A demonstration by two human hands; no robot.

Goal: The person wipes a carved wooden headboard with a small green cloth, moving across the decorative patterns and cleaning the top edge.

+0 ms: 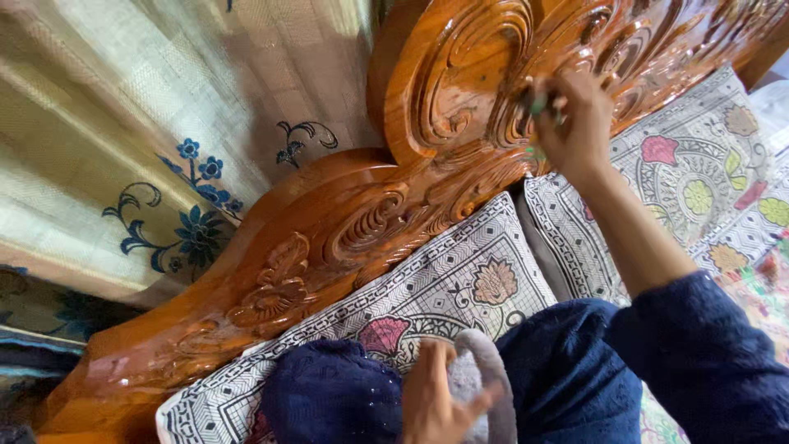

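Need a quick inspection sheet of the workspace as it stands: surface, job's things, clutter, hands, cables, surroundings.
Surface: glossy carved wooden headboard, tilted across the view.
Job's things: small green-tipped tool at the carving; grey cloth low in the frame.
Clutter: two floral patterned pillows lean against the headboard.
Hands: right hand grips the tool against the carving; left hand holds the grey cloth.
Cables: nothing seen.
Surroundings: beige curtain with blue embroidered flowers behind the headboard.
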